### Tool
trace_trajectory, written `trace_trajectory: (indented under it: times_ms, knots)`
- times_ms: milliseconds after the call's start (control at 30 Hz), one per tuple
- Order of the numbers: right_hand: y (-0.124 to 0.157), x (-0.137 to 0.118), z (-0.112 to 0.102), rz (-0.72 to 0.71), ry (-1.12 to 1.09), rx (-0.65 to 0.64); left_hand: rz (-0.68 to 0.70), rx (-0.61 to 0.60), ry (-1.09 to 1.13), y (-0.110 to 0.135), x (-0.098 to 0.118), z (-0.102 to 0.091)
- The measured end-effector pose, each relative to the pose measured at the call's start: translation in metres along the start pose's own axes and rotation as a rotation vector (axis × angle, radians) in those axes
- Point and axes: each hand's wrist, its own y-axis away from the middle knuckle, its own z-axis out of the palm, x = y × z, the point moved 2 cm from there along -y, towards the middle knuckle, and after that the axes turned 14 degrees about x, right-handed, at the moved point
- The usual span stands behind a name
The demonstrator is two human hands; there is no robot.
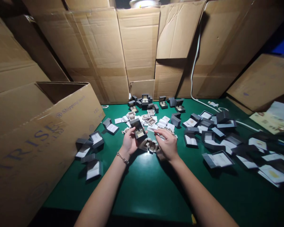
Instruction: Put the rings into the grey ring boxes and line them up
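My left hand [129, 142], a chain bracelet at its wrist, holds a small dark grey jewellery box [140, 134] with its lid up. Inside the box are a pale insert and small shiny pieces too fine to make out. Just to the right, my right hand [167, 145] has thumb and fingers pinched together at a small white piece [151, 128], perhaps a card or pad. Beige box inserts [152, 146] lie under and between the hands. Beyond them is a loose pile of white cards [165, 121] and more inserts.
Several open grey boxes with white linings [218, 159] spread over the right of the green table [142, 192]; others [93, 170] sit left. Filled boxes [145, 100] stand at the back. A large open carton [68, 123] borders the left, and a white cable [192, 74] hangs behind.
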Motion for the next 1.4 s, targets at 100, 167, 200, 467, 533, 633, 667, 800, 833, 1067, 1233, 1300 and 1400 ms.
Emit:
trace_trajectory:
  times_ms: [100, 167, 200, 467, 533, 633, 667, 800, 833, 1067, 1233, 1300, 1400]
  knots:
    - [0.0, 0.001, 0.002, 0.165, -0.099, 0.067, -0.025, -0.026, -0.023, 0.0, -0.004, 0.0]
    - [0.0, 0.003, 0.003, 0.235, -0.129, 0.097, -0.029, -0.04, -0.016, 0.0, -0.007, 0.001]
    - [0.0, 0.004, 0.003, 0.258, -0.138, 0.119, -0.035, -0.053, -0.02, 0.0, -0.008, 0.001]
    - [-0.006, 0.011, -0.01, 0.359, -0.13, 0.395, -0.075, -0.09, -0.047, -0.002, -0.021, 0.002]
    - [-0.007, 0.01, -0.01, 0.364, -0.139, 0.419, -0.086, -0.111, -0.051, -0.002, -0.023, 0.003]
    - [-0.008, 0.007, -0.008, 0.364, -0.131, 0.351, -0.086, -0.132, -0.051, 0.0, -0.024, 0.005]
    - [-0.007, 0.005, -0.008, 0.344, -0.112, 0.315, -0.083, -0.133, -0.049, 0.001, -0.024, 0.006]
    - [-0.006, -0.007, -0.011, 0.14, -0.003, 0.224, -0.084, -0.179, -0.03, 0.004, -0.025, 0.01]
    - [-0.006, -0.01, -0.011, 0.08, 0.014, 0.202, -0.081, -0.198, -0.022, 0.004, -0.026, 0.011]
    - [0.0, -0.015, -0.007, -0.16, 0.115, -0.005, 0.067, -0.238, 0.016, 0.006, -0.031, 0.017]
    - [0.001, -0.013, -0.008, -0.193, 0.193, -0.028, 0.198, -0.152, -0.027, 0.006, -0.037, 0.017]
    - [0.002, -0.014, -0.009, -0.209, 0.209, -0.005, 0.198, -0.149, -0.08, 0.006, -0.041, 0.016]
    - [0.003, -0.014, -0.008, -0.225, 0.262, -0.011, 0.192, -0.172, -0.151, 0.006, -0.046, 0.015]
